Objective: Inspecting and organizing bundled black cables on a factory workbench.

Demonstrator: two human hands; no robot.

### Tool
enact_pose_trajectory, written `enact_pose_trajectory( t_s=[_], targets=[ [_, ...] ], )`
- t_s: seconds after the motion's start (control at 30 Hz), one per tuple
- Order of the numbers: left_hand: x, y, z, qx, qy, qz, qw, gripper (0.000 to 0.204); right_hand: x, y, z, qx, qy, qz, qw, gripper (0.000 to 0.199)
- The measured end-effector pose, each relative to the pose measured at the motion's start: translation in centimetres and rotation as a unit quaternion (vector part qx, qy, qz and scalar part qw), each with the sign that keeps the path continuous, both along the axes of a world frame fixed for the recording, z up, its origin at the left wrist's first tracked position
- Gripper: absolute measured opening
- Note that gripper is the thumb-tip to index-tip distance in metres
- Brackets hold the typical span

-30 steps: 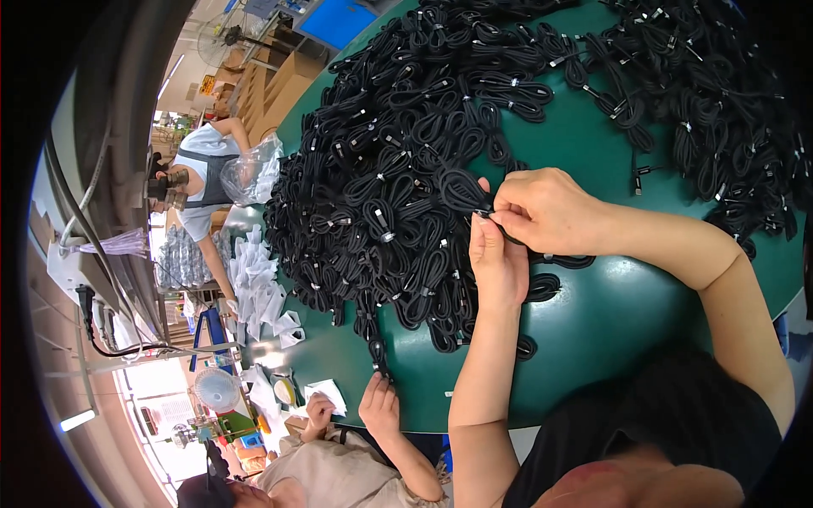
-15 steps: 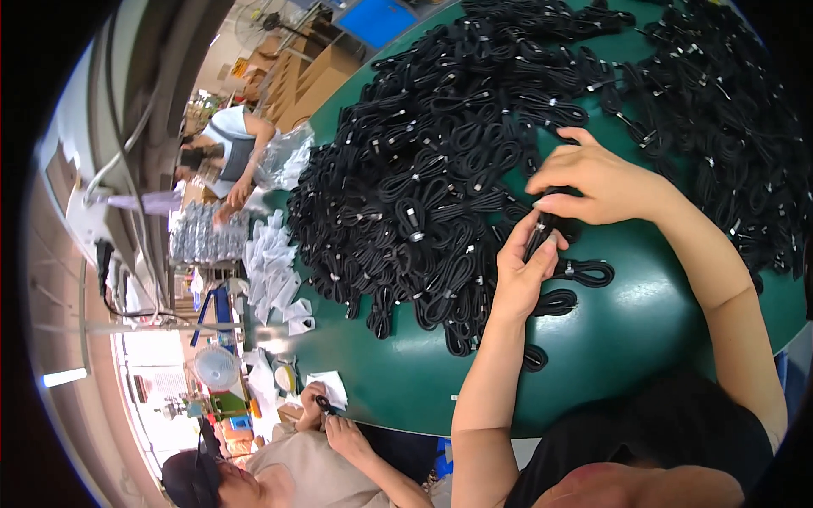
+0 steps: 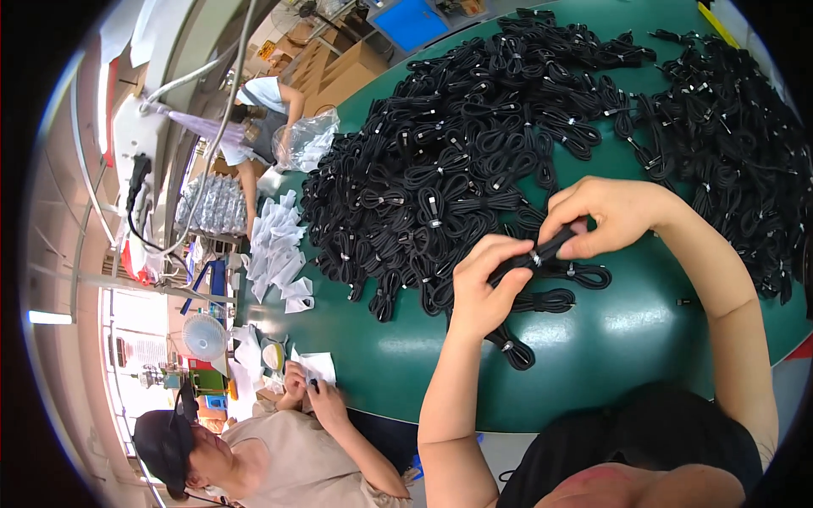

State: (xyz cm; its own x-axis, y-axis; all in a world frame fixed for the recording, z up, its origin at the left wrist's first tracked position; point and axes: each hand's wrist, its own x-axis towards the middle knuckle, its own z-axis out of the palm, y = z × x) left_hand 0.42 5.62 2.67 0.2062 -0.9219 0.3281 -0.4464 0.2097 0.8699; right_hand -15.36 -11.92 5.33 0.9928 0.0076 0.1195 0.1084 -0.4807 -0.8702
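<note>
Between my hands is a coiled black cable bundle (image 3: 539, 258) with a shiny band around its middle. My left hand (image 3: 483, 292) pinches its left end between thumb and fingers. On the right end, the thumb and fingers of my right hand (image 3: 603, 218) are closed. The bundle is held just above the green table (image 3: 627, 356), partly covered by my fingers. Close below it lie a few loose coiled cables (image 3: 546, 300), and another coiled cable (image 3: 513, 347) rests by my left wrist. A large heap of similar black cables (image 3: 440, 169) spreads beyond my hands.
A second cable heap (image 3: 728, 144) covers the table's right side. White packets (image 3: 275, 245) lie along the left edge. At lower left, a co-worker in a black cap (image 3: 165, 436) handles a small dark item over white sheets. Another person stands by a clear plastic bag (image 3: 309, 140).
My right hand has come down onto the bundle's right end, and my left hand has shifted left. The bundle now lies more level between them. The whole view has moved slightly.
</note>
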Motion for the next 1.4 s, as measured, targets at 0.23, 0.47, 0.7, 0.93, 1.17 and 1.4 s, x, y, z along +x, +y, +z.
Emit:
enact_pose_trajectory(
  t_s=[0.23,0.47,0.7,0.93,1.17,1.4],
  targets=[
    [-1.8,3.8,0.1,-0.056,0.087,0.118,0.988,0.005,1.5,2.7,1.2,0.016,0.115,0.108,0.987,0.036],
    [-0.7,7.4,-1.5,-0.073,0.289,0.049,0.953,0.022,0.1,7.2,1.2,-0.117,0.01,0.102,0.988,0.027],
    [-7.8,5.3,-3.5,-0.094,0.557,-0.002,0.825,0.052,-4.6,10.4,-0.2,-0.205,-0.138,-0.149,0.957,0.035],
    [-8.4,6.9,-5.5,-0.042,0.388,0.043,0.92,0.034,-6.9,11.1,-2.1,-0.226,-0.095,-0.146,0.959,0.025],
    [-11.0,6.8,-5.7,-0.019,0.388,0.018,0.921,0.029,-7.0,12.3,-2.0,-0.257,-0.176,-0.215,0.926,0.019],
    [-10.9,6.2,-6.1,-0.017,0.436,0.035,0.899,0.03,-7.5,11.9,-3.0,-0.241,-0.15,-0.211,0.935,0.021]
  ],
)
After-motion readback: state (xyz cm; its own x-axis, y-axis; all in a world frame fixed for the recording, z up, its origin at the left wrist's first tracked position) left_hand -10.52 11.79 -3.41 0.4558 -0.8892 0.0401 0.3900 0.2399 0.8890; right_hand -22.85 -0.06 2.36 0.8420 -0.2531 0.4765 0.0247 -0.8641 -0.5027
